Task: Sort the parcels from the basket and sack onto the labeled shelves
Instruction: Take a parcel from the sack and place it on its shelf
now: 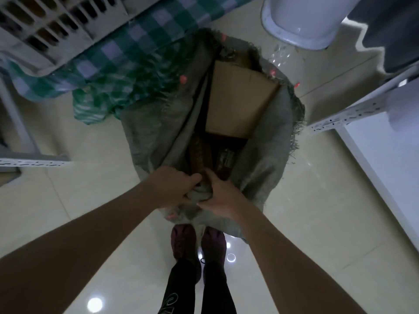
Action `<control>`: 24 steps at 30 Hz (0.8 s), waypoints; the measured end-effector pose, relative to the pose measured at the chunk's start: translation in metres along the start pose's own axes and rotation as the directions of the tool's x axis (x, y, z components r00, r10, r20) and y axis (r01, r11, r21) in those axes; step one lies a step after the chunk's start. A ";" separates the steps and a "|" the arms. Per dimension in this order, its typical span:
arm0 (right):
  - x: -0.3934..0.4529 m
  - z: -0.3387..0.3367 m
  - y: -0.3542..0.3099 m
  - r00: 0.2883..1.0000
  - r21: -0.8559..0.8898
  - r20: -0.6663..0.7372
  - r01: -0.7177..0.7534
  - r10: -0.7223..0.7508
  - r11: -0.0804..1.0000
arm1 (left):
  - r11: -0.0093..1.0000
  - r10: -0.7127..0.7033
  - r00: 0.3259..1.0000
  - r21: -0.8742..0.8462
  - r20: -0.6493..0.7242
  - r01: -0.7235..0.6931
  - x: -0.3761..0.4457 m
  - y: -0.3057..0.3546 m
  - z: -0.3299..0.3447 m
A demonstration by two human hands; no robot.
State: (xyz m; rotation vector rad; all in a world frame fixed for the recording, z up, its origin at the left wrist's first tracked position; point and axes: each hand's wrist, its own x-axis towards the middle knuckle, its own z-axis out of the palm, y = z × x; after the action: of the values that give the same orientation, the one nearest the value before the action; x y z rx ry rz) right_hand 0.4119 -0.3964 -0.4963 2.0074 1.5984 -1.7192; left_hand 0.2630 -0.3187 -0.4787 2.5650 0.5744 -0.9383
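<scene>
While both hands bunch its near rim, a grey sack (158, 123) stands open on the floor.
Left hand (175, 188) and right hand (221, 196) each clutch the fabric. Inside leans a cardboard box (238, 98). Glossy cream floor tiles (294, 200) reflect ceiling lights; white shelf frames (353, 109) flank both sides, a slatted basket (45, 26) sits upper left.

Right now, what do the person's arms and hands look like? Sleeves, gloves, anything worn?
Both forearms are bare right up to the frame edge, so no sleeves show. The left hand and right hand are bare too: no gloves, and no watch, ring or band is visible. The picture is dim and slightly blurred, so small markings could be missed.
</scene>
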 end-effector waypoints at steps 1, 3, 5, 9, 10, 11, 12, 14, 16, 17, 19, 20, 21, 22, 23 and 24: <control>0.001 0.003 -0.008 0.999 0.038 0.039 -0.001 -0.001 0.999 | 0.998 -0.035 0.999 -0.058 0.005 0.036 -0.011 -0.012 0.004; -0.002 0.010 -0.025 0.996 -0.034 0.064 0.060 -0.058 0.998 | 0.995 -0.021 0.995 -0.103 -0.097 0.010 -0.029 -0.040 0.013; -0.009 0.016 -0.035 0.988 -0.136 0.070 0.146 -0.137 0.980 | 0.992 -0.020 0.999 0.127 0.044 0.014 -0.040 -0.059 0.014; -0.026 0.017 -0.032 0.981 -0.268 0.099 0.185 -0.164 0.946 | 0.919 0.031 0.997 0.391 0.069 -0.055 -0.037 -0.079 0.003; -0.031 0.016 -0.025 0.983 -0.260 0.102 0.172 -0.150 0.950 | 0.918 0.098 0.994 0.390 -0.056 -0.068 -0.034 -0.083 0.009; -0.037 0.014 -0.017 0.987 -0.245 0.098 0.149 -0.128 0.958 | 0.928 0.096 0.984 0.371 -0.149 -0.034 -0.029 -0.084 0.011; -0.041 0.012 -0.007 0.992 -0.226 0.074 0.115 -0.101 0.967 | 0.946 0.065 0.986 0.324 -0.151 -0.012 -0.030 -0.080 0.003; -0.047 0.007 0.009 1.000 -0.160 -0.023 -0.015 0.011 0.987 | 0.977 -0.041 0.998 0.208 -0.047 0.050 -0.027 -0.068 -0.008; -0.048 0.005 0.020 0.984 -0.128 -0.113 -0.153 0.139 0.980 | 0.983 -0.136 0.985 0.141 0.104 0.120 -0.029 -0.055 -0.009; -0.047 0.006 0.023 0.975 -0.159 -0.134 -0.197 0.176 0.967 | 0.988 -0.134 0.979 0.103 0.156 0.119 -0.032 -0.048 -0.007; -0.042 0.011 0.020 0.964 -0.320 -0.163 -0.251 0.208 0.913 | 0.993 -0.121 0.944 0.023 0.306 0.120 -0.039 -0.033 0.005; -0.039 0.015 0.016 0.963 -0.415 -0.175 -0.261 0.205 0.871 | 0.990 -0.136 0.925 0.004 0.355 0.144 -0.043 -0.026 0.010; -0.035 0.020 0.015 0.965 -0.500 -0.163 -0.261 0.206 0.826 | 0.988 -0.145 0.915 -0.004 0.376 0.157 -0.045 -0.021 0.015; -0.030 0.025 0.014 0.970 -0.568 -0.111 -0.241 0.216 0.787 | 0.988 -0.137 0.919 -0.013 0.369 0.152 -0.047 -0.016 0.020; -0.025 0.030 0.012 0.977 -0.586 -0.022 -0.183 0.210 0.789 | 0.989 -0.121 0.926 -0.034 0.357 0.143 -0.048 -0.012 0.023; -0.021 0.034 0.008 0.983 -0.547 0.069 -0.105 0.170 0.830 | 0.989 -0.096 0.938 -0.074 0.333 0.128 -0.047 -0.008 0.024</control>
State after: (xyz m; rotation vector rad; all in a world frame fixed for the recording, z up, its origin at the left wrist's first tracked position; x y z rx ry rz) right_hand 0.3971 -0.4341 -0.4980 1.6594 1.6173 -1.1285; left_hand 0.2134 -0.3347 -0.4660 2.2427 0.6531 -1.3125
